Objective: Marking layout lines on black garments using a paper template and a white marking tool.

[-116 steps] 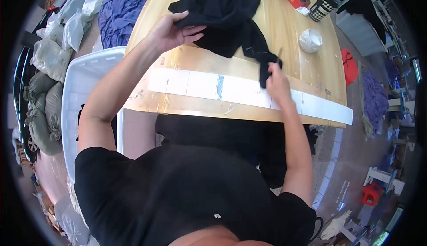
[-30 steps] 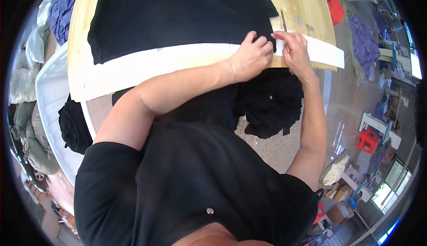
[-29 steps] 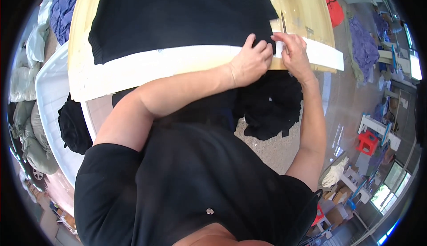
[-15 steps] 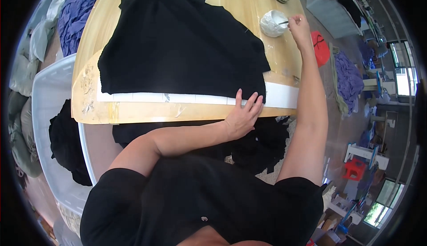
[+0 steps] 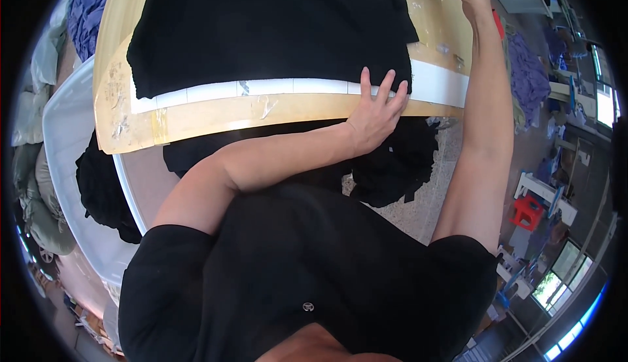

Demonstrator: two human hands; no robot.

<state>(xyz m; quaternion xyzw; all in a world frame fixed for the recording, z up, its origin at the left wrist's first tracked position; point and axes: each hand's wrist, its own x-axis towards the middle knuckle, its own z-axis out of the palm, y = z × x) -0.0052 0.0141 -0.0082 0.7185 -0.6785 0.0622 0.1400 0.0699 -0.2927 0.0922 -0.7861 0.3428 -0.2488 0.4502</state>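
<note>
no packages, labels, signs or screens clearly visible anywhere in view

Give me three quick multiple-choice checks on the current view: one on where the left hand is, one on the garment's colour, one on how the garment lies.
1. Where is the left hand?
A. On the garment's near edge at the white strip
B. In the plastic bin
C. On the red stool

2. What colour is the garment on the wooden table?
A. Purple
B. Black
C. White

3. How does the garment lie?
A. Balled up
B. Hanging from a hook
C. Spread flat

Answers: 1 A, fingers rest across the strip and cloth edge. 2 B, the cloth is black all over. 3 C, it covers the tabletop flat.
</note>
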